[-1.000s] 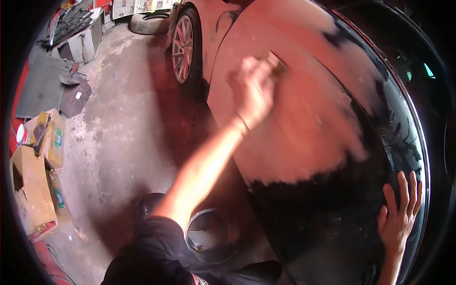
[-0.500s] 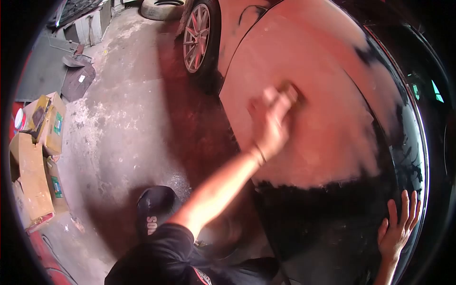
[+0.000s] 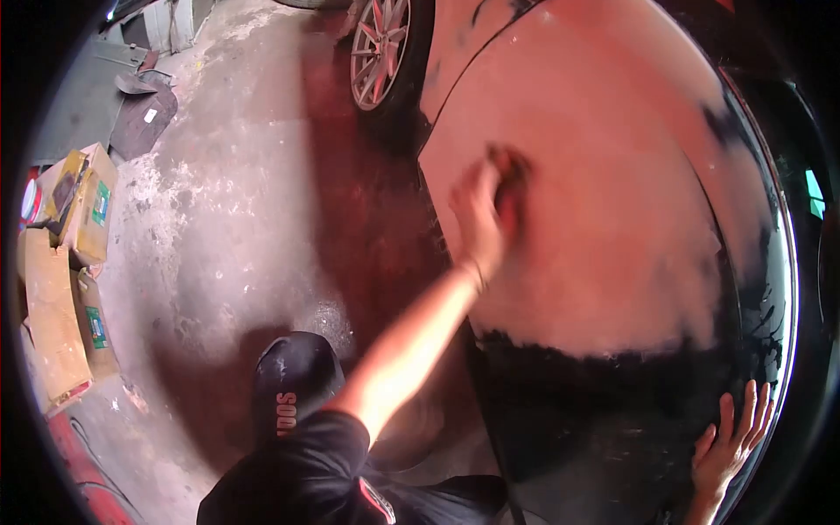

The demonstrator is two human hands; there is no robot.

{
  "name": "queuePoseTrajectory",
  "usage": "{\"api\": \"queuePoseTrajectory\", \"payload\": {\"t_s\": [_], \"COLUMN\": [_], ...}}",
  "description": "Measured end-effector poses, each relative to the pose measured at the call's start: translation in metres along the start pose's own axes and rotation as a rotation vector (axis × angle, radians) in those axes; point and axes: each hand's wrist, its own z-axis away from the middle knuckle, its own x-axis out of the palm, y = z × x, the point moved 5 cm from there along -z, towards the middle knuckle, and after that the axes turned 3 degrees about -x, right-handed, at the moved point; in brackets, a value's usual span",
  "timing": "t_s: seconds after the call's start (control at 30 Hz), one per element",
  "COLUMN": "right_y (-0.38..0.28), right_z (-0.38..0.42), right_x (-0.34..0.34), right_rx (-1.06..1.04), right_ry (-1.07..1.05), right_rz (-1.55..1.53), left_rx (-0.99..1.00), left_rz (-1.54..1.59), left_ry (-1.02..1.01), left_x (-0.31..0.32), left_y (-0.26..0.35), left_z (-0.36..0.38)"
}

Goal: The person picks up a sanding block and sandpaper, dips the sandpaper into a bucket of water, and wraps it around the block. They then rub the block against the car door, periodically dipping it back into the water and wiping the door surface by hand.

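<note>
Left hand [image 3: 477, 214]: fingers grasping a blurred, probable block [image 3: 513, 182] on the reddish panel [image 3: 604, 236], 1 o'clock.
Right hand [image 3: 728, 451]: fingers spread, released, on black bodywork [image 3: 604, 429] near the bright edge [image 3: 794, 289], 4 o'clock.
Moving room: floor [image 3: 236, 192] at 10 o'clock, between boxes [image 3: 54, 297] and wheel [image 3: 383, 48].

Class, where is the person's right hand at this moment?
In the head view, the right hand is at lower right, on black bodywork, below and right of the reddish area.
</note>
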Motion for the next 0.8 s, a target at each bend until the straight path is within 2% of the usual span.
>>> {"api": "queuePoseTrajectory", "payload": {"t_s": [0.07, 0.13, 0.23, 0.3, 0.37, 0.43, 0.47, 0.57, 0.6, 0.63, 0.73, 0.77, 0.8], "right_y": [0.001, 0.003, -0.001, 0.001, 0.000, 0.002, 0.002, 0.000, 0.000, 0.000, 0.001, -0.001, -0.001], "right_z": [-0.001, 0.001, -0.002, -0.002, -0.002, -0.004, -0.005, -0.003, -0.004, -0.004, -0.003, -0.006, -0.007], "right_x": [-0.002, -0.001, -0.005, -0.005, -0.005, -0.005, -0.004, -0.004, -0.005, -0.005, -0.003, -0.006, -0.008], "right_rx": [0.001, -0.008, 0.005, 0.010, 0.009, 0.003, 0.000, -0.008, -0.016, -0.014, 0.003, 0.003, 0.005], "right_ry": [-0.001, 0.007, 0.012, 0.014, 0.014, 0.014, 0.017, 0.024, 0.028, 0.028, 0.037, 0.048, 0.051], "right_rz": [0.001, 0.023, -0.012, -0.041, -0.034, -0.022, -0.020, -0.006, 0.002, -0.002, -0.033, -0.008, -0.013], "left_rx": [-0.030, -0.373, -0.188, -0.097, -0.145, -0.016, -0.278, -0.183, -0.338, -0.433, -0.163, -0.188, -0.058], "left_rz": [-0.092, -0.079, -0.097, 0.114, 0.183, -0.052, 0.539, 0.112, -0.085, -0.116, 0.061, 0.089, 0.015], "left_ry": [0.146, 0.201, 0.091, 0.116, -0.046, -0.149, -0.031, 0.133, 0.165, 0.166, 0.061, -0.056, -0.134], "left_x": [-0.004, -0.006, -0.002, 0.016, 0.007, -0.007, 0.001, -0.003, -0.009, -0.009, 0.009, 0.013, 0.007], "left_y": [-0.046, -0.095, -0.035, 0.010, 0.051, 0.066, 0.029, -0.060, -0.078, -0.077, -0.022, 0.026, 0.079], "left_z": [-0.084, -0.129, -0.060, 0.070, 0.116, 0.114, 0.081, -0.067, -0.092, -0.097, -0.015, 0.042, 0.100]}}
